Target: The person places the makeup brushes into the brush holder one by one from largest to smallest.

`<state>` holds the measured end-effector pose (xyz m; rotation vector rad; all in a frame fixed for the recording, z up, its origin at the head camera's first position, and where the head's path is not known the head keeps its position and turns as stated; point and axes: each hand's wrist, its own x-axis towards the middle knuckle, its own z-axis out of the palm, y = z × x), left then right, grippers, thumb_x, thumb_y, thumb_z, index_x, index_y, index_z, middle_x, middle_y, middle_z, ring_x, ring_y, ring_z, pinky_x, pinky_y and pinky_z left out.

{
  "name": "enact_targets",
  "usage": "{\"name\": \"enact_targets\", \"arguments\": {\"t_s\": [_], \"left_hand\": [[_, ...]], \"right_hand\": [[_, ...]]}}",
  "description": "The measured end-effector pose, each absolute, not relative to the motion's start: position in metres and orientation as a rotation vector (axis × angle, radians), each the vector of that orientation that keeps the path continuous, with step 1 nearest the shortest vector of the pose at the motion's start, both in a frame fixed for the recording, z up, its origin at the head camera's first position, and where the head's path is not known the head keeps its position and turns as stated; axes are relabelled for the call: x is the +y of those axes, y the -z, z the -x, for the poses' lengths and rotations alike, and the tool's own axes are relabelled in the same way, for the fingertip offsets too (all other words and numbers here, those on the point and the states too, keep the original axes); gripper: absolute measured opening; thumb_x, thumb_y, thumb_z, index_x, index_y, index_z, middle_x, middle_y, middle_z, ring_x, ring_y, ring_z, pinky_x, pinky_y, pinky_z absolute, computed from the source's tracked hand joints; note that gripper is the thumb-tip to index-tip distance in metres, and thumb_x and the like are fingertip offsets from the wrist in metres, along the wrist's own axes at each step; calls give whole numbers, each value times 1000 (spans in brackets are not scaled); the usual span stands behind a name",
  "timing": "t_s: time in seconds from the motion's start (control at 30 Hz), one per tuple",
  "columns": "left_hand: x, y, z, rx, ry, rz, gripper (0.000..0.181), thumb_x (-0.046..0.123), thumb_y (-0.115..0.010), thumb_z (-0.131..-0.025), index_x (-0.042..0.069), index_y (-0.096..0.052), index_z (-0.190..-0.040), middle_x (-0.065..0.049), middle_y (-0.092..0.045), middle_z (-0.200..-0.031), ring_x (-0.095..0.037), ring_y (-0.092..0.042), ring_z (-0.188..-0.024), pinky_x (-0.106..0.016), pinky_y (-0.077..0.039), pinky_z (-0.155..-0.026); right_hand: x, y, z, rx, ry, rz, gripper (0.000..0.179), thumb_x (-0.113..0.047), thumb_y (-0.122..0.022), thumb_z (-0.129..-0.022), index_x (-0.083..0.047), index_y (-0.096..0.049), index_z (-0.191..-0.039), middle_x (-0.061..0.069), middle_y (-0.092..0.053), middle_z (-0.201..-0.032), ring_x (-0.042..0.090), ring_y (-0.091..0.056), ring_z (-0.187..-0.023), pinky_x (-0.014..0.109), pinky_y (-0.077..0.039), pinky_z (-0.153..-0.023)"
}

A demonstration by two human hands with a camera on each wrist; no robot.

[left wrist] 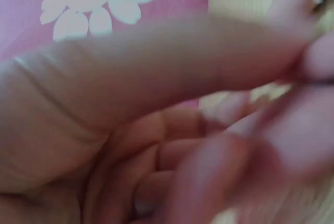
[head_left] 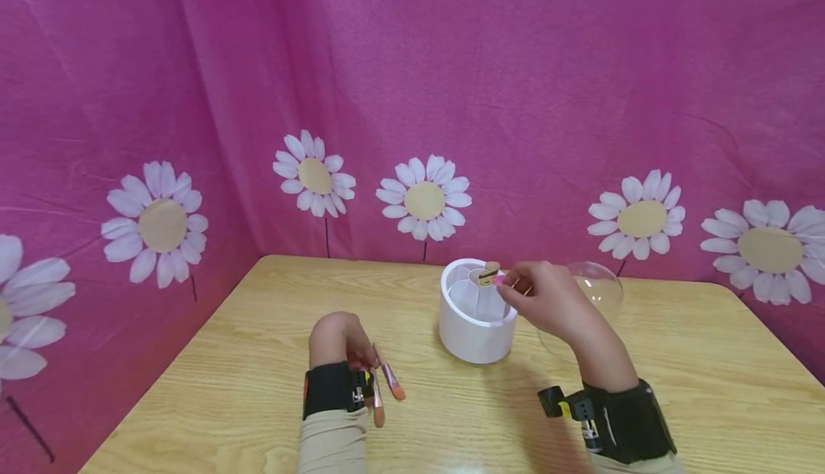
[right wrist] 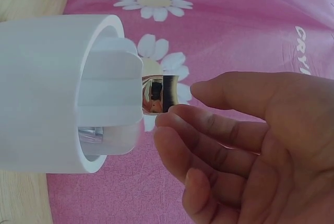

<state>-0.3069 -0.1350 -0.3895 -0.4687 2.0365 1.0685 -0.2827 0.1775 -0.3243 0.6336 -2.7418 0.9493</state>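
I'd judge the brush (right wrist: 169, 92) in the white holder (head_left: 477, 343) light and best pinched at its stiff ferrule (right wrist: 151, 94), right hand (head_left: 559, 302) loosely parted by it, though blur hides whether the left hand (head_left: 336, 338) grips other brushes (head_left: 389, 379).

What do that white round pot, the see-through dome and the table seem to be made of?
White round pot: probably plastic, satin finish; its walls look smooth and evenly coloured. See-through dome: clear, glossy plastic or glass; reflections show, but don't settle which. Table: wood or wood-look laminate, with visible grain streaks and slight shine.
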Motion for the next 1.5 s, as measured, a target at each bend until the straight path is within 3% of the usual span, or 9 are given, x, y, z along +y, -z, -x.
{"name": "enact_targets", "arguments": {"t_s": [0.1,0.27,0.4,0.5,0.6,0.8,0.97,1.23,1.5], "left_hand": [[-131,389,306,2093,-1234,573,19,-5,-57,-99,-12,-54,-116,-5,-57,-67,-4,-54,-53,-13,-47,-57],[-131,391,302,2294,-1342,509,55,0,-66,-94,-13,-35,-137,-8,-58,-67,-8,-55,-48,-18,-50,-55],[-132,391,302,2306,-1283,484,48,9,-75,-91,-12,-52,-128,-10,-63,-72,-13,-56,-54,-23,-53,-59],[-129,391,303,2271,-1203,482,21,9,-76,-90,-7,-70,-102,-9,-64,-73,-11,-58,-56,-22,-54,-61],[-123,392,307,2222,-1183,483,10,6,-72,-93,-4,-72,-89,-8,-64,-70,-9,-59,-55,-18,-53,-61],[-114,395,315,2296,-1139,491,17,5,-65,-95,-5,-66,-82,-2,-59,-57,-2,-54,-45,-9,-44,-50],[-114,397,313,2506,-1189,544,16,5,-71,-91,-7,-67,-82,-7,-62,-56,-7,-58,-43,-14,-45,-46],[-119,388,310,2892,-815,340,21,8,-86,-73,0,-68,-80,-8,-62,-77,-19,-55,-70,-30,-47,-61],[-114,392,311,2816,-814,156,22,-3,-84,-72,7,-71,-86,-4,-60,-83,-20,-51,-76,-30,-43,-62]], "right_hand": [[177,324,283,-2738,-950,-634,14,-16,-70,-94,-2,-73,-94,5,-68,-80,18,-60,-73,32,-51,-62],[177,323,282,-2743,-959,-637,14,-16,-69,-94,-3,-73,-93,5,-67,-80,18,-60,-72,32,-51,-62],[177,323,282,-2738,-954,-646,13,-15,-69,-94,-3,-73,-92,4,-67,-79,18,-60,-72,32,-50,-62],[177,323,283,-2738,-952,-647,13,-15,-69,-94,-3,-73,-92,4,-68,-79,18,-60,-72,32,-51,-62],[177,323,283,-2744,-955,-643,13,-15,-69,-94,-2,-73,-93,5,-68,-79,18,-60,-72,32,-51,-62],[178,323,282,-2741,-957,-643,13,-15,-69,-94,-2,-73,-93,5,-68,-80,18,-60,-72,32,-51,-62],[178,322,282,-2748,-959,-640,14,-15,-69,-94,-2,-73,-94,5,-68,-80,19,-60,-72,31,-51,-62],[177,321,282,-2757,-940,-638,16,-18,-69,-95,-3,-73,-95,5,-68,-82,18,-60,-73,32,-51,-62],[178,322,281,-2759,-936,-629,17,-19,-69,-95,-3,-73,-95,5,-68,-82,18,-60,-73,31,-51,-62]]}}
